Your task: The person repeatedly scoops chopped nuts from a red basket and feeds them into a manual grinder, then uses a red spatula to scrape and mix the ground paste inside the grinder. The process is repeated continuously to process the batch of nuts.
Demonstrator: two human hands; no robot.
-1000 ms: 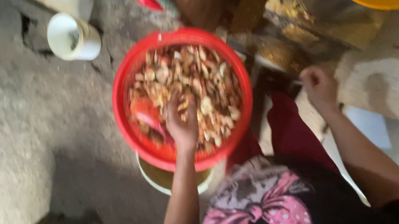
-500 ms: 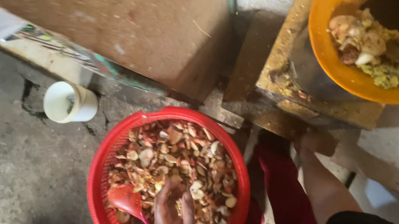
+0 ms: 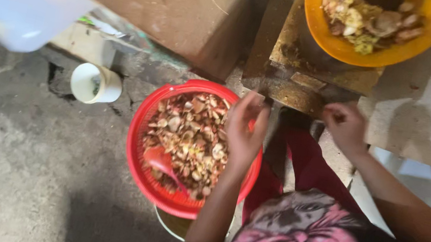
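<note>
Your left hand [image 3: 245, 129] hangs loosely curled over the red basket [image 3: 139, 125]; whether it holds a nut [image 3: 188, 143] you cannot tell. Your right hand [image 3: 344, 125], at three o'clock from it, pinches something small against the wooden block [image 3: 292, 87]. The basket lies full of brown pieces, while the orange bowl [image 3: 314, 14] at twelve o'clock holds a modest pile, so most sorting looks undone.
</note>
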